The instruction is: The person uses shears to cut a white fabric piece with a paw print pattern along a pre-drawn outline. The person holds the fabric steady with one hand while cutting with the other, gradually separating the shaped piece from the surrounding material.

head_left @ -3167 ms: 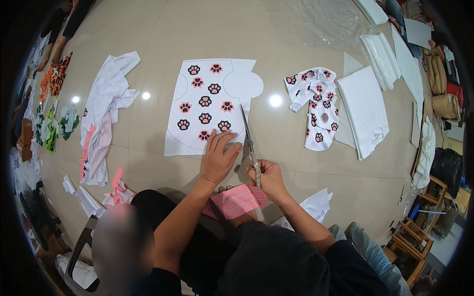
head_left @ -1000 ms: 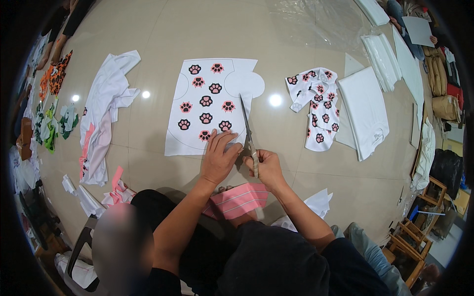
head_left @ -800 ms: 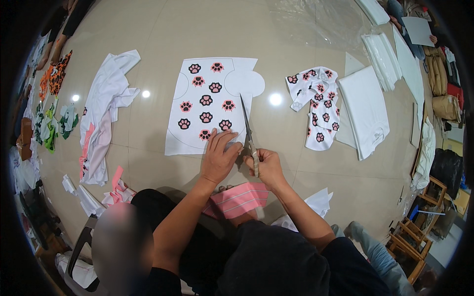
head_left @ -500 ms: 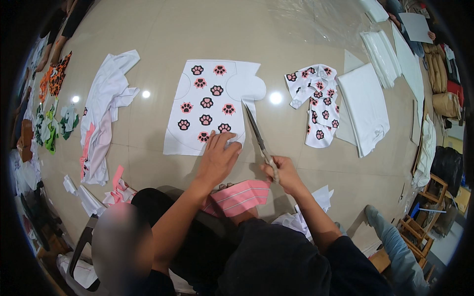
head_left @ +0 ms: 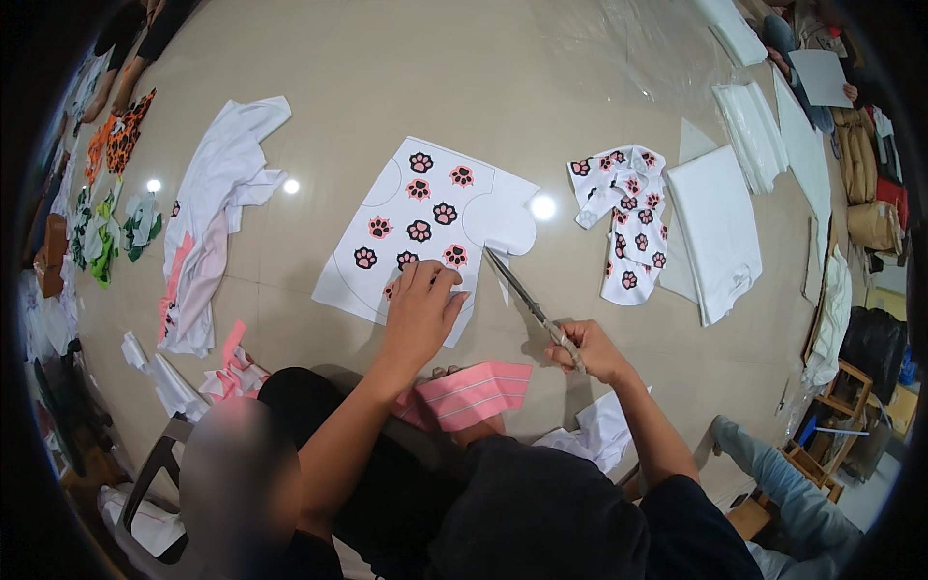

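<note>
A white cloth piece printed with black and pink paw prints [head_left: 419,230] lies on the floor in front of me, with thin curved outlines drawn on it. My left hand [head_left: 422,304] rests on its near edge, fingers spread and bent against the cloth. In my right hand [head_left: 592,350] is a pair of scissors [head_left: 532,304], gripped by the handles. Their blade tips meet the cloth's right side, beside a rounded lobe and a narrow strip hanging from the edge. A pink striped cloth [head_left: 474,396] sits just below, close to my body.
White and pink cloth [head_left: 227,198] lies at the left. A crumpled paw-print piece [head_left: 633,222] and folded white cloth [head_left: 717,232] lie at the right. Scraps [head_left: 599,430] sit below my right arm. A person's blurred head [head_left: 237,483] is at lower left; another person's leg [head_left: 773,474] at lower right.
The paw-print cloth has turned clockwise, its right side coming nearer. My right hand and the scissors have moved right and towards me; my left hand stays on the cloth.
</note>
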Demonstrator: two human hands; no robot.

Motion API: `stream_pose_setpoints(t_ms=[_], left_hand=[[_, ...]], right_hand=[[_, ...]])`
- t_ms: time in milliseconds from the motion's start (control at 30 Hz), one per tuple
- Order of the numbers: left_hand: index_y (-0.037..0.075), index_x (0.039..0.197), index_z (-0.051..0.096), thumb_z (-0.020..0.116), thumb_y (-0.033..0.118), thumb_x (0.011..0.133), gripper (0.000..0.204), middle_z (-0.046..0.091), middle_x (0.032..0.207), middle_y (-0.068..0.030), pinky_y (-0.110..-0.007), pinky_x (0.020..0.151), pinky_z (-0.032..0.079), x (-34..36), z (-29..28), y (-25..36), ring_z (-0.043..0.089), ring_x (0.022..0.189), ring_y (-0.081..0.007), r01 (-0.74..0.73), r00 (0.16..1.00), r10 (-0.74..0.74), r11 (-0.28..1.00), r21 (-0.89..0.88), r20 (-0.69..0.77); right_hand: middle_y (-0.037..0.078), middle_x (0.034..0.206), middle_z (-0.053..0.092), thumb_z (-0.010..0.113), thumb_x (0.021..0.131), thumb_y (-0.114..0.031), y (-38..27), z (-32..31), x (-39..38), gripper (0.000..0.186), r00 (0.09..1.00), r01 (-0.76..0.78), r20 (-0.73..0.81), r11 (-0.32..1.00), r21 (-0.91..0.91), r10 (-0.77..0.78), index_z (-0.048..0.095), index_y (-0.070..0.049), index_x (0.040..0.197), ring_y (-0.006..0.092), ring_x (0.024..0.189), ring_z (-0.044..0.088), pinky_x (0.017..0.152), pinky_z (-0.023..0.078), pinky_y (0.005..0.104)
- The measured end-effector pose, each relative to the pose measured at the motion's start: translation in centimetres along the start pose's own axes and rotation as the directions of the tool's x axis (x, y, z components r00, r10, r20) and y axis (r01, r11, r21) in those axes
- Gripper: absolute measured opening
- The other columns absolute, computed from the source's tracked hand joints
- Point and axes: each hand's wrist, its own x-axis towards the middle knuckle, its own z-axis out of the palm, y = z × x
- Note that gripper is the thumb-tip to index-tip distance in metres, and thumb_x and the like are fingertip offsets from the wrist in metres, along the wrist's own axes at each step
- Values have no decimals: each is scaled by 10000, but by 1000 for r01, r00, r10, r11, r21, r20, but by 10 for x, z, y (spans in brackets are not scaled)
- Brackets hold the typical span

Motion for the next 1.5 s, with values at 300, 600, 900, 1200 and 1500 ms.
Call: stream_pose_setpoints(t_ms=[300,600,900,1200,1500], left_hand=[[106,1052,653,821,240,820,316,557,1101,-81,-457,922,408,1,17,-7,523,1065,-292,-36,999,36,999,-5,-34],[145,982,668,765,152,841,171,543,1107,-64,-458,892,381,-2,20,-15,514,1059,-288,-29,998,27,999,-31,-61],[154,967,670,767,157,841,158,553,1112,-41,-457,898,376,-3,26,-19,521,1057,-271,-31,995,24,997,-68,-92],[150,951,677,761,166,859,126,561,1115,-34,-451,901,368,1,23,-20,525,1074,-262,-36,997,29,994,-100,-71],[143,950,678,757,165,862,120,566,1117,-35,-452,911,368,2,22,-19,527,1080,-262,-36,998,29,994,-108,-64]], right_hand=[[2,704,658,803,889,-166,-24,-54,23,205,990,9,138,965,-262,28,661,-38,816,67,586,587,550,480,251],[61,799,741,795,873,-114,-65,-71,37,157,973,-58,192,941,-333,127,670,-33,825,76,631,646,532,505,238],[32,718,695,789,866,-75,-75,-74,43,138,966,-70,213,942,-327,145,667,-25,826,65,555,607,515,473,232],[31,694,688,804,853,-70,-75,-70,44,151,974,-42,193,938,-344,115,671,-25,797,56,541,588,503,457,237],[40,731,712,790,838,-87,-76,-75,48,137,972,-64,182,909,-412,151,671,-28,806,66,578,613,519,476,230]])
